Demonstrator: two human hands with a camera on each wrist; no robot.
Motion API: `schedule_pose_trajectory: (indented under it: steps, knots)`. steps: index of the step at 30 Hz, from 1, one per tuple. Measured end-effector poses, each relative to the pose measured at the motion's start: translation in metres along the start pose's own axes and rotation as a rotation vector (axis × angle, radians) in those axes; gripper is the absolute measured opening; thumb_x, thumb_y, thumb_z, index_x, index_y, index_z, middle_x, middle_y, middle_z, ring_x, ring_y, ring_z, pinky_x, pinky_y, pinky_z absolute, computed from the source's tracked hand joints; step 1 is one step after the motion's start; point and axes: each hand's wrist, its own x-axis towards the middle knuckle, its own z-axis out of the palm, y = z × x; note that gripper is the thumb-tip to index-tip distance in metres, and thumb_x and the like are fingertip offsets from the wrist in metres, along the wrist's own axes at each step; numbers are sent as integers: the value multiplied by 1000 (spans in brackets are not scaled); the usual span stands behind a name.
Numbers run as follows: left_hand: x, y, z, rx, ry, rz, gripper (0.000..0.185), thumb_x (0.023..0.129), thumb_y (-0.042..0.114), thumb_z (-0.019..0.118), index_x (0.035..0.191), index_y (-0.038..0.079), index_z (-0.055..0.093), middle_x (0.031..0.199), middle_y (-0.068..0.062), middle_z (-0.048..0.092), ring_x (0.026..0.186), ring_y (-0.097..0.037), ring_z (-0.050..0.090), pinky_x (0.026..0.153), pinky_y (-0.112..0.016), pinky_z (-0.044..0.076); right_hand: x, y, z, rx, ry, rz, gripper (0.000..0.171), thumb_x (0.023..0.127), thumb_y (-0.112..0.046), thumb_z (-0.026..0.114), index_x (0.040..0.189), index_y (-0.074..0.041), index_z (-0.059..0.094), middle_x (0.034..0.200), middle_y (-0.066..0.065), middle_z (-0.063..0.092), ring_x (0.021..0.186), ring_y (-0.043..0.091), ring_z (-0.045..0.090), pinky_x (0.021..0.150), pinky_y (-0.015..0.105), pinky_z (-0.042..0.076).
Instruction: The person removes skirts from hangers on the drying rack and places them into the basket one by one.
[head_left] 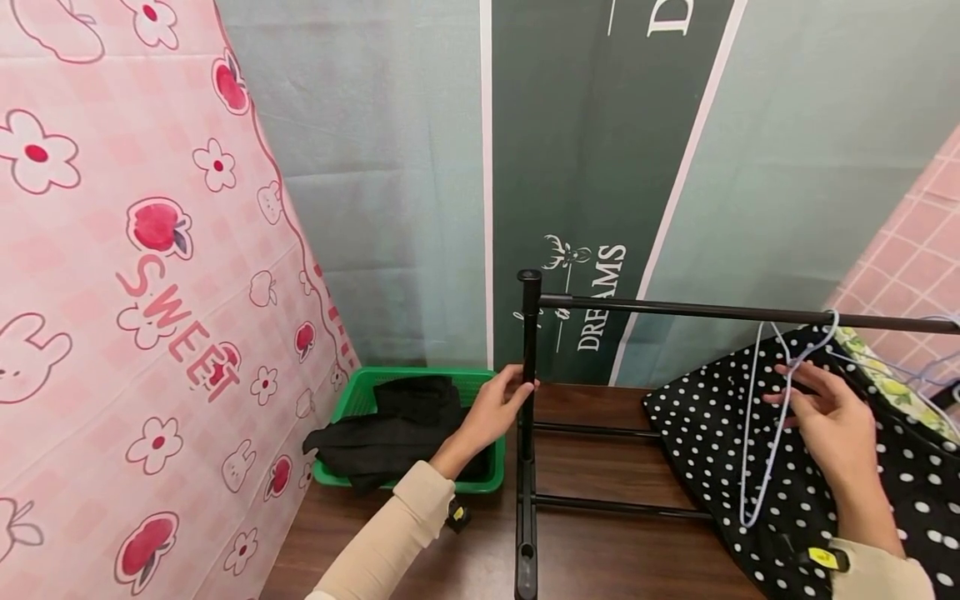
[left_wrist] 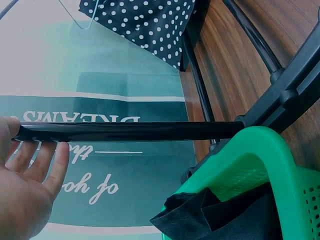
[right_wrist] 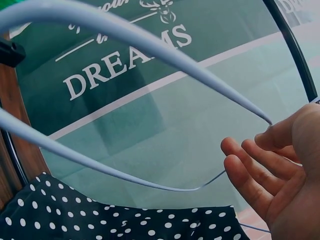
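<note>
My left hand [head_left: 487, 417] grips the black upright post [head_left: 529, 333] of a clothes rack, thumb on the near side and fingers behind it. On the top rail [head_left: 697, 309] hangs a pale blue clothes hanger [right_wrist: 150, 48], with no garment on it. At its side is my right hand [head_left: 840, 433], the fingers loosely spread and reaching past the wire; the thumb tip lies right at it in the right wrist view. Behind this hanger, a black garment with white polka dots [head_left: 705, 417] hangs down at the right.
Left of the rack, a green basket [head_left: 489, 485] holds black cloth [head_left: 390, 437]. Two lower bars [head_left: 600, 503] cross above the brown wooden surface [head_left: 600, 554]. A yellow lemon-print cloth [head_left: 896, 387] and more hangers are at the far right. Printed curtains [head_left: 360, 167] stand behind and to the left.
</note>
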Motion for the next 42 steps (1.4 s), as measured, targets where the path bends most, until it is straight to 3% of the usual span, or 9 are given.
schedule_pose_trajectory:
  steps: [8, 18, 23, 34, 37, 39, 42]
  knots:
    - [0, 1, 0, 4, 13, 0, 33, 113, 25, 54, 143, 11, 60, 132, -13, 72, 124, -36, 69, 106, -46, 57, -2, 1, -4, 11, 27, 11, 49, 103, 4, 53, 151, -6, 58, 112, -40, 64, 75, -18, 68, 58, 10, 52]
    - [1, -1, 2, -10, 18, 2, 34, 113, 22, 55, 144, 10, 60, 132, -15, 71, 123, -36, 70, 104, -49, 58, -2, 0, -12, -3, 49, 59, 47, 106, -1, 57, 152, -8, 58, 106, -41, 61, 74, -18, 66, 56, 12, 54]
    - [1, -1, 2, -7, 22, -10, 34, 113, 24, 55, 145, 12, 59, 132, -11, 71, 123, -33, 70, 105, -48, 57, 1, 2, -17, 13, 70, 51, 46, 104, 2, 57, 147, -14, 63, 103, -41, 64, 73, -18, 65, 55, 11, 54]
    - [2, -1, 3, -7, 27, -16, 34, 113, 24, 56, 144, 12, 60, 133, -18, 70, 122, -31, 70, 104, -50, 57, 6, 1, -27, -128, 153, 83, 42, 105, 1, 54, 147, -4, 62, 96, -44, 55, 74, -24, 57, 55, 5, 49]
    - [2, 0, 3, 5, 22, -15, 35, 113, 25, 55, 145, 11, 59, 133, -19, 70, 121, -30, 70, 103, -48, 58, 7, 3, -32, -178, 179, 113, 35, 105, 0, 54, 134, -12, 70, 91, -45, 52, 74, -25, 54, 57, 2, 46]
    - [2, 0, 3, 4, 19, -11, 35, 113, 25, 55, 145, 10, 59, 133, -19, 70, 122, -32, 70, 104, -47, 58, 8, 2, -36, -203, 206, 143, 31, 104, -2, 56, 117, -25, 73, 87, -45, 52, 70, -25, 52, 59, 0, 44]
    - [2, 0, 3, 17, 16, -13, 36, 114, 26, 54, 146, 10, 58, 133, -18, 70, 122, -31, 70, 104, -43, 59, 10, 2, -43, -235, 251, 153, 40, 102, -3, 56, 97, -42, 67, 83, -46, 49, 71, -24, 47, 66, -2, 38]
